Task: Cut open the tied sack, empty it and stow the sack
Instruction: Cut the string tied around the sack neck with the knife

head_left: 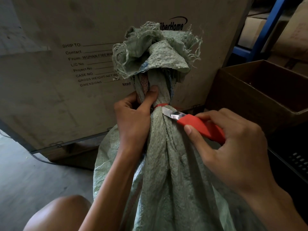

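Big printed carton [66, 64] at left, behind. Left hand [133, 117] is closed tight around the neck of the green woven sack [166, 164], which stands upright at centre (frayed top above). Red tie [160, 105] cinches the neck; the blade touches it. Right hand [233, 147] grips the red utility knife [198, 125]. Brown box [266, 90] at right.

Sack [166, 164]: pale green woven plastic, upright, centre-near, full. Neck bunched and tied with red tie [160, 104]; frayed mouth flares above. Red-handled knife [196, 125] blade tip touching the tie from right
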Available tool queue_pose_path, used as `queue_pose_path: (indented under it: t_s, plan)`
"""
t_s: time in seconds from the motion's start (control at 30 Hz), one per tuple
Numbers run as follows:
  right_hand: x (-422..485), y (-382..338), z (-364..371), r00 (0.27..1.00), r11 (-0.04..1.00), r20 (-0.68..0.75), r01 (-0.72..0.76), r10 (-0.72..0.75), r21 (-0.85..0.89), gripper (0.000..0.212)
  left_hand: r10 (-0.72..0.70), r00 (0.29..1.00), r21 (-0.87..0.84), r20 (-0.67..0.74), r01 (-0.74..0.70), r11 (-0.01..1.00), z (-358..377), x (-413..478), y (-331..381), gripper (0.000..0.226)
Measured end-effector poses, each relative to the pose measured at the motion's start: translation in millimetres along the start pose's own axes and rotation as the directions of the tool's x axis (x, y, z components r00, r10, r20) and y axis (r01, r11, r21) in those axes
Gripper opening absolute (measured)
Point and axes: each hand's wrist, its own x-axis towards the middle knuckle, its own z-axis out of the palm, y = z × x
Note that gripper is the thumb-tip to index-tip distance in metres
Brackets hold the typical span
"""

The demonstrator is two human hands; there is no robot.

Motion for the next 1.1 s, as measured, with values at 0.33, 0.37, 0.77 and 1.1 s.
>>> queue_pose_path:
  t_s: [0.33, 0.37, 0.77, 1.1]
  plan:
    - [-1.5, 0.6, 3.3, 1.0, 1.0, -0.014, -0.016, 0.017, 0.024, 0.033, -0.005, 1.0, -0.002, -0.007, 0.005, 1.0, 4.5, -1.1, 0.9, 0.018]
    - [-1.7, 0.5, 3.6, 1.0, 0.999, -0.019, -0.024, 0.025, 0.036, 0.033, -0.003, 1.0, -0.001, -0.003, 0.003, 1.0, 5.5, -1.7, 1.0, 0.018]
    - [-2.2, -1.8, 6.0, 0.997, 0.995, -0.052, -0.052, 0.057, 0.089, 0.031, 0.008, 1.0, -0.015, -0.001, -0.008, 1.0, 7.9, -5.0, 3.4, 0.017]
    - [-1.1, -1.7, 5.3, 0.997, 0.996, -0.059, -0.045, 0.049, 0.074, 0.032, 0.007, 1.0, -0.01, 0.005, -0.007, 1.0, 8.0, -6.7, 5.7, 0.017]
